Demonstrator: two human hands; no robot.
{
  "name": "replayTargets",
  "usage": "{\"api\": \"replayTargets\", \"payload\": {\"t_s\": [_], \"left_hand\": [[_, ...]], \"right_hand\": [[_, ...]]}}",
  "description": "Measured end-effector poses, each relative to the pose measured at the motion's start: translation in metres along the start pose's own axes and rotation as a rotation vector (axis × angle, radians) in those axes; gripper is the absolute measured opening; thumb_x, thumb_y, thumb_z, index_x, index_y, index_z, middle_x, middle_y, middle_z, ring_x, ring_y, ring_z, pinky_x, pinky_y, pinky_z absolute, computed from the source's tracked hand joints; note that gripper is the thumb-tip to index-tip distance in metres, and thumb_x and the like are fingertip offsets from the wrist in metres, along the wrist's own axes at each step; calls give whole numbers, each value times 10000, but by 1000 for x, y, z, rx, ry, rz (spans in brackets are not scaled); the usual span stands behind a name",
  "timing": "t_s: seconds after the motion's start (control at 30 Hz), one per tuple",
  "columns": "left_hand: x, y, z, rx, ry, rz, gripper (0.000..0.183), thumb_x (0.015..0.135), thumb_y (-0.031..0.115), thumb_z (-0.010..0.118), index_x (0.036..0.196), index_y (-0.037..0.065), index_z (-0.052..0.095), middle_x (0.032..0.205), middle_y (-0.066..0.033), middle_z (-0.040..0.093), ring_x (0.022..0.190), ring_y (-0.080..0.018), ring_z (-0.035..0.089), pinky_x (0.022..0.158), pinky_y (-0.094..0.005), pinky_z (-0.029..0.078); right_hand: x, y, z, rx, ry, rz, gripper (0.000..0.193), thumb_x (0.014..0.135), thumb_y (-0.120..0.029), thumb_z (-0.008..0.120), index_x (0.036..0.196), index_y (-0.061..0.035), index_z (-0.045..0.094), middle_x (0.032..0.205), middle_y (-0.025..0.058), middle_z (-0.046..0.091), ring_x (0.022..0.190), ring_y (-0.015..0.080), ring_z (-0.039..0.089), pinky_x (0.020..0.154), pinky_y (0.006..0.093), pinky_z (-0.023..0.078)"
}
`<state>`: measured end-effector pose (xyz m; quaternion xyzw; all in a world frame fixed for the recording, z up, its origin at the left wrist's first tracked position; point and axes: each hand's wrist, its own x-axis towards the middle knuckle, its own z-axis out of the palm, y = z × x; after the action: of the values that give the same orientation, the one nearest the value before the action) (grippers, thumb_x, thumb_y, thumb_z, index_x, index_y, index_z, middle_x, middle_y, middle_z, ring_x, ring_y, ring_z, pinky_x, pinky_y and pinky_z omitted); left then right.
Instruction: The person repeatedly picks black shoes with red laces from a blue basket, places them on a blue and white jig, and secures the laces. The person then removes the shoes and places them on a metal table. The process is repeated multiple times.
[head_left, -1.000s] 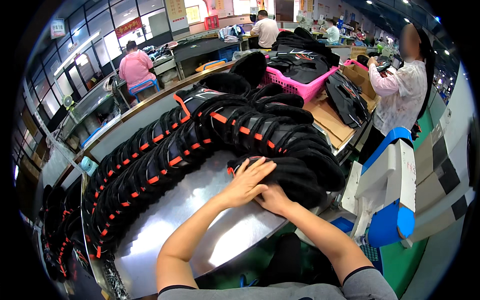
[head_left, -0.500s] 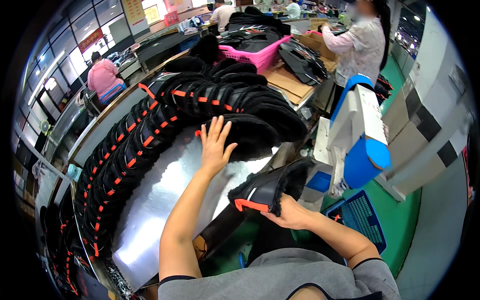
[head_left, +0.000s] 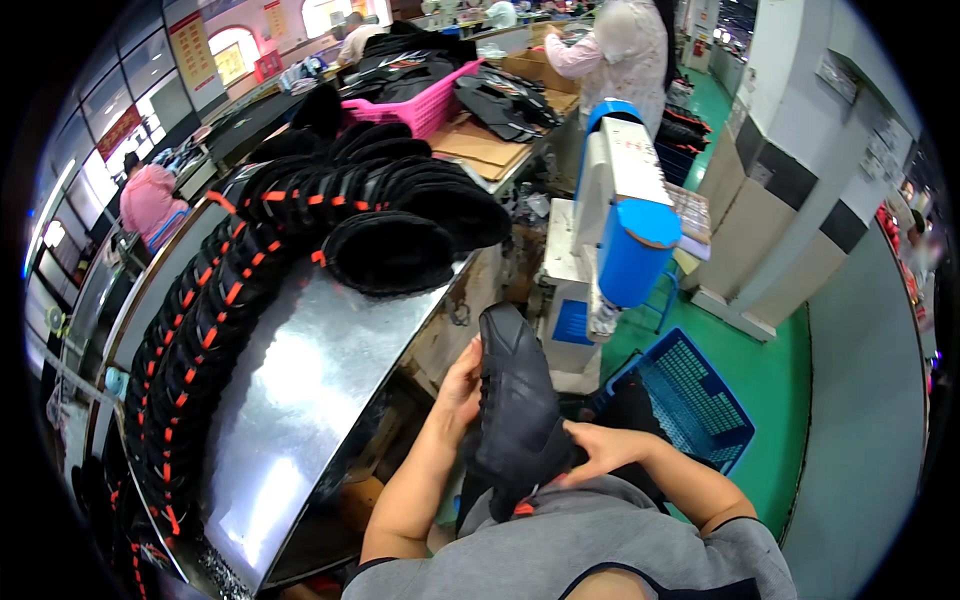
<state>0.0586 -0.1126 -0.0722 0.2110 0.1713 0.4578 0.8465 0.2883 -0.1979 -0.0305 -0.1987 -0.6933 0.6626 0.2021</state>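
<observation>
A black boot upper (head_left: 520, 385) is held between both hands over my lap, its toe pointing away from me and its red heel tab near my body. My left hand (head_left: 462, 385) grips its left side, with part of the fingers hidden behind it. My right hand (head_left: 596, 448) holds the upper's right side near the heel. On the metal table to the left, another fur-lined upper (head_left: 390, 255) lies with its dark opening toward me. Beside it, a long curved row of nested black uppers (head_left: 215, 320) shows red tabs.
The shiny metal table (head_left: 290, 400) spans the left. A white and blue machine (head_left: 625, 200) stands ahead to the right, with a blue plastic basket (head_left: 740, 410) on the green floor beside it. Farther back are a pink basket (head_left: 435, 115) of black pieces and a person (head_left: 620, 60).
My left hand has left the upper on the table and now grips the held upper. That upper has turned toe away and come closer to my body. The view has swung right.
</observation>
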Motion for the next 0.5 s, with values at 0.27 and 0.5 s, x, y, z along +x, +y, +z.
{"api": "replayTargets", "payload": {"t_s": [0.27,0.5], "left_hand": [[77,-62,15,547,-95,-74,443,861,214,688,1201,35,468,1095,-39,555,1041,-130,516,938,-275,395],[135,-113,-33,346,4,-76,298,870,231,679,1070,62,537,1048,-27,602,1021,-139,545,942,-286,390]], "right_hand": [[-26,76,-80,542,890,-18,347,971,-276,516,1206,-22,545,1129,51,593,1000,128,551,863,275,430],[-23,123,-133,396,1156,40,149,887,-144,641,867,1,619,784,-3,625,727,62,545,663,228,436]]}}
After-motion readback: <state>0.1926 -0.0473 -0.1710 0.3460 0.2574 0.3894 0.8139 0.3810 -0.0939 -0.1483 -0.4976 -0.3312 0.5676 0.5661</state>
